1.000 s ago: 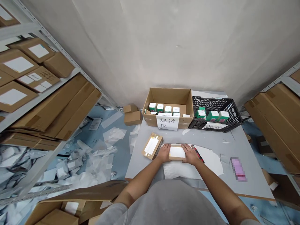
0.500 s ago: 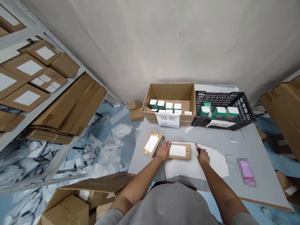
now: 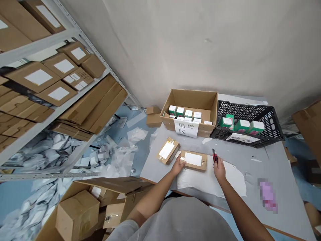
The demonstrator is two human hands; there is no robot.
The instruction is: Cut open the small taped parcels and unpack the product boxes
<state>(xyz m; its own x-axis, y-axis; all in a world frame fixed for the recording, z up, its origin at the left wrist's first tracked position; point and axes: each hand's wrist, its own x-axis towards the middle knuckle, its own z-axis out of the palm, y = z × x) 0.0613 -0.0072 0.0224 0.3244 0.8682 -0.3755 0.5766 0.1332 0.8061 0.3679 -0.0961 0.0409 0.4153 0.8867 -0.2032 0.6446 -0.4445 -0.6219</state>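
Box of plain brown cardboard, flat and oblong, lies toward the middle of the desk, its long side running left to right. Its edges look straight and its corners square. A broad white label covers much of the top face, with any print too small to read; bare cardboard shows around it. Shiny tape glints at the right end, where a seam crosses the top. White paper spreads on the desk along the near side of the box and out to the right. The left hand has the box by its left end, fingers part-curled about the end and thumb at the near left corner. The right hand, apart from the box on its right, has its fingers closed around a red and black knife whose tip points to the far side; whether the blade is out, I cannot tell. Just left of the box lies a second box, set aslant, also brown, labelled white and taped at its ends. Beyond them, a carton and, to its right, a black crate hold green and white packs.
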